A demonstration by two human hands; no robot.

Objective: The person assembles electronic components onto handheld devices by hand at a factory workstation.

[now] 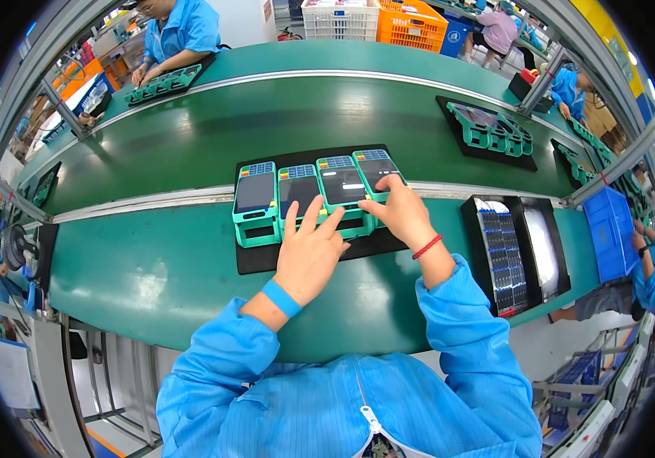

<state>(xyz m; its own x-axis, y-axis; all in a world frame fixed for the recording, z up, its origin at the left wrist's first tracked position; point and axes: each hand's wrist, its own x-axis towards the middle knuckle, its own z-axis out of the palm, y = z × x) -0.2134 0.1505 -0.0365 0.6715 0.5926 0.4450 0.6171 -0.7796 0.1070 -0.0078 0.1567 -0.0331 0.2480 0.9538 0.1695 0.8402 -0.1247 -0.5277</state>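
Note:
Several green-framed handheld payment terminals (255, 191), with dark screens and keypads at their far ends, lie side by side on a black tray (257, 261). My left hand (308, 259) is open, its fingers spread over the near parts of the two middle terminals. Over the rightmost terminal (377, 166) is my right hand (403, 217). Its index finger bends down onto that screen, and its thumb stretches left toward the neighbouring terminal (341, 182). Thumb and index finger are apart, with nothing visible between them. The right hand partly hides the rightmost terminal.
To the right, a black box (504, 256) holds rows of small dark parts, beside a blue crate (609, 233). Across the green belt (281, 107) sits another tray of terminals (491, 133). A co-worker (182, 34) handles green frames at far left. A small fan (18, 246) stands at left.

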